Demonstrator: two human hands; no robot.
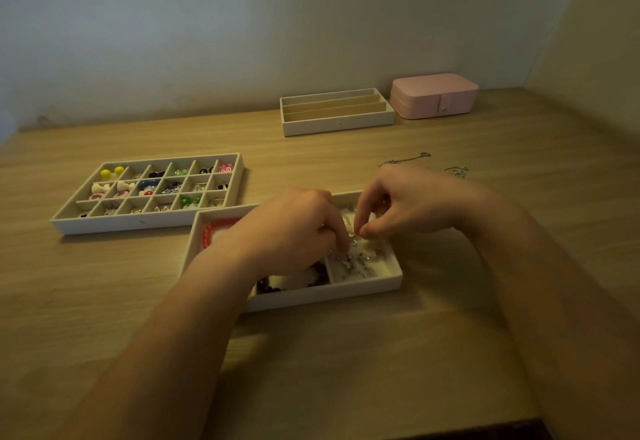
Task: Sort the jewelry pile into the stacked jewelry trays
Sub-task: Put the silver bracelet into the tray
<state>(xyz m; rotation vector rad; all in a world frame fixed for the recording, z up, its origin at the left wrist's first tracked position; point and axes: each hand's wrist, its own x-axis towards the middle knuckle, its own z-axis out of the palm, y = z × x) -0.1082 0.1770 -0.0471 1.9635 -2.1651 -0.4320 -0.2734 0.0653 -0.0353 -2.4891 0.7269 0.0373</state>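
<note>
A pale table (pixel 346 353) with a wood-grain surface carries three shallow white rectangular trays. The near tray (pixel 346 292) has a few wide compartments. A red bead bracelet (pixel 207 232) curves in its left one, a dark bead bracelet (pixel 270 287) lies at the front, and a heap of silvery pieces (pixel 353 261) fills the right one.

Both hands hover over that right compartment. The right hand (pixel 398 204) pinches a fine silvery chain (pixel 350 228) between thumb and forefinger. The left hand (pixel 294 228) has its fingers curled down to the same chain (its grip is hidden, so I cannot tell whether it holds the chain).

To the left, the grid tray (pixel 145 223) holds small colourful glossy studs in little square cells. At the back stands a slotted tray (pixel 337 126) with long channels, and just beside it a smooth pink box (pixel 433 95) with rounded corners and a snap tab. Two loose chains (pixel 405 160) lie on the table beyond the right hand.
</note>
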